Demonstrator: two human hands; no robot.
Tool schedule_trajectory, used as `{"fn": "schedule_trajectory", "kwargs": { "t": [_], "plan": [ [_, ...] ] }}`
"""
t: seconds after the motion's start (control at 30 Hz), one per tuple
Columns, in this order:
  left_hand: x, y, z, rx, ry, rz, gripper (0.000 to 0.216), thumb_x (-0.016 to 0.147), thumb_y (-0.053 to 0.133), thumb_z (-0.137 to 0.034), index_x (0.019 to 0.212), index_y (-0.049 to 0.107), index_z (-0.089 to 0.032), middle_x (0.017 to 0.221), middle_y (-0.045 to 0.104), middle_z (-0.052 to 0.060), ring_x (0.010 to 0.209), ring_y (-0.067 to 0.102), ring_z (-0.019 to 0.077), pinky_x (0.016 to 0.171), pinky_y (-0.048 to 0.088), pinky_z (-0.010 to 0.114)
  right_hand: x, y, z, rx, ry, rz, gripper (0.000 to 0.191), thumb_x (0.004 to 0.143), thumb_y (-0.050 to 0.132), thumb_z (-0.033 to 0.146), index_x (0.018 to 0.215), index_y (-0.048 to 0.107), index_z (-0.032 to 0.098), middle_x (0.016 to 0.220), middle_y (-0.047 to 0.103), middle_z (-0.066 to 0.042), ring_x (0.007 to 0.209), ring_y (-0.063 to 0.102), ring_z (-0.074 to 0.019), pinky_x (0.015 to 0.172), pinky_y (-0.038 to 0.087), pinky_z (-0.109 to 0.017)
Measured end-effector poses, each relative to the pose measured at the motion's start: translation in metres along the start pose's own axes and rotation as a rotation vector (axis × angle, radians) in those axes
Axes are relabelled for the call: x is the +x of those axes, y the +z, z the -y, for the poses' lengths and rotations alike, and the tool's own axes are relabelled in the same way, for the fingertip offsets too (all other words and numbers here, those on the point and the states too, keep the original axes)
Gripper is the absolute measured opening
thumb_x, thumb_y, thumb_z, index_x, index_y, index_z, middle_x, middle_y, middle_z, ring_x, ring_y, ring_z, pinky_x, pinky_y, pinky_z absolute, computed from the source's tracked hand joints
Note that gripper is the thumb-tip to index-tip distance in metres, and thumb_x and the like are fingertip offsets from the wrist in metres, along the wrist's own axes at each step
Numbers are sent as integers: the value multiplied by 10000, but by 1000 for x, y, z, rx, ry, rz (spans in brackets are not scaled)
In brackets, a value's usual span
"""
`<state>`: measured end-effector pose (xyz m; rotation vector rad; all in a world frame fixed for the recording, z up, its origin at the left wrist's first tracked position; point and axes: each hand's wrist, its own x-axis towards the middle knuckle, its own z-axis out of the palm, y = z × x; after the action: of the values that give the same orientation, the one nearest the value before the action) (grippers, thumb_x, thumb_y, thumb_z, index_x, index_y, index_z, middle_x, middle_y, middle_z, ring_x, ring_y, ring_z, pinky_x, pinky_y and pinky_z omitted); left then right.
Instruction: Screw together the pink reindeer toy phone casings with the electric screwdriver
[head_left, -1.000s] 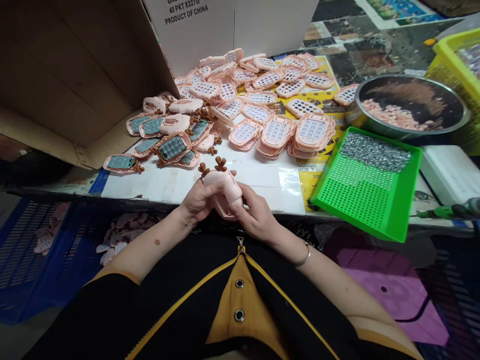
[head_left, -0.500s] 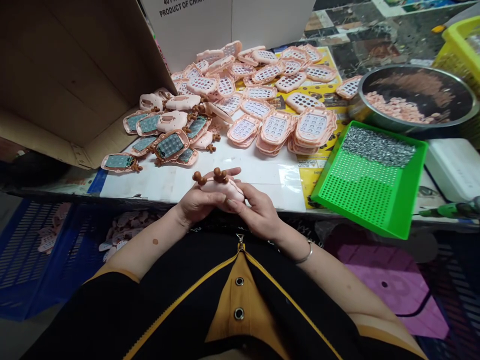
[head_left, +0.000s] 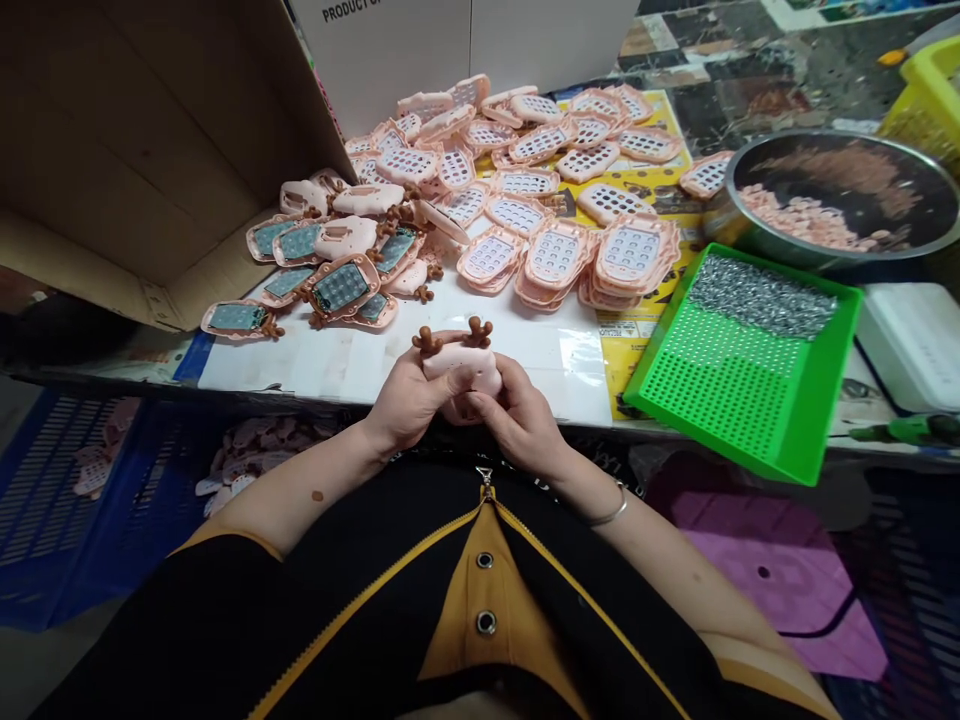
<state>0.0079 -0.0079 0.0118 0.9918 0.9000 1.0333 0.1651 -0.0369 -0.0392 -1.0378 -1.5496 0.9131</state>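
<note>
Between both hands, close to my body at the table's front edge, is a pink plastic toy phone casing [head_left: 459, 366] with two brown antlers pointing up and away from me. My left hand [head_left: 409, 405] grips its left side, the thumb lying across the face. On the right side my right hand [head_left: 521, 415] is closed round the casing, thumb pressed near its lower end. The palms and fingers hide its underside. Beyond the hands lie antlered casings with grey-green keypad boards [head_left: 346, 287] and stacks of pink casing halves with white keypads [head_left: 555, 255].
A cardboard box [head_left: 172, 150] opens at left. On the right are a green perforated tray [head_left: 757, 390] with screws, a steel bowl [head_left: 825, 250] of small pink parts, a white box [head_left: 911, 345] and a green tool [head_left: 911, 430]. Blue crates [head_left: 97, 510] stand below the table.
The casing has turned in my hands, so its antlered end now stands higher and more of its face shows. My left fingers have closed in round it. The view has shifted slightly.
</note>
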Motion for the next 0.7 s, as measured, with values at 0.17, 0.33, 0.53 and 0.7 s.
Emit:
{"fn": "schedule_trajectory", "kwargs": {
  "t": [0.17,0.33,0.53,0.7],
  "plan": [
    [2,0,2,235,154,-61,576,745,785,-670,971,737,-142,903,772,75,811,690,181,777,550,296,-2,8,-2,118,116,-134,447,937,563,628,1142,623,234,970,718,-49,884,650,-203,828,572,-359],
    [7,6,-1,421,259,-25,569,794,734,-666,1032,749,-149,923,770,75,828,678,201,780,522,297,2,20,-7,349,203,-221,479,885,609,669,1133,634,260,1091,722,-63,1027,671,-215,969,562,-389],
    [6,9,12,508,322,13,400,836,743,-464,1128,737,-190,1240,744,146,1203,652,317,1139,395,447,7,26,-6,534,297,-266,565,982,369,640,1388,521,277,1327,667,-112,1248,645,-219,1117,511,-472],
    [3,10,7,631,355,-19,338,803,753,-370,1093,750,-195,1288,737,131,1285,618,345,1255,205,534,6,30,-2,551,312,-219,601,996,296,646,1397,533,267,1334,663,-109,1302,614,-207,1149,485,-467]
  ]
}}
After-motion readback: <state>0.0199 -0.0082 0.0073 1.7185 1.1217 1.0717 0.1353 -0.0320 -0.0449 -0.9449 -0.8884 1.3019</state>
